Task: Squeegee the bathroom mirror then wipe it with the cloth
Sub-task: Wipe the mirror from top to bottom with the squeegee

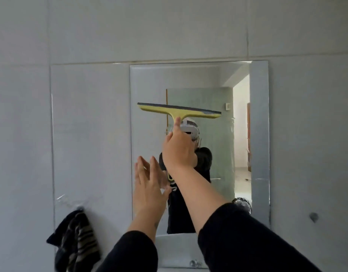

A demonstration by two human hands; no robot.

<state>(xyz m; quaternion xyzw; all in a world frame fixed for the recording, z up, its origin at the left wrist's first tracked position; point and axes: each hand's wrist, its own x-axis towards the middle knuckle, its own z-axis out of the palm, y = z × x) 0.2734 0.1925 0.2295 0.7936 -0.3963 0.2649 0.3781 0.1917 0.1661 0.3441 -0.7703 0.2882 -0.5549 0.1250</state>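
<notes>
Grey tiled wall point(90, 36) carries mirror point(189, 85), squeegee point(179, 111) against it.

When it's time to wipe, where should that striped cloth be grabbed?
Grab the striped cloth near its top, just below the wall hook it hangs from, coming from the front with the free left hand. It drapes loosely downward, so lifting there should free it.
</notes>
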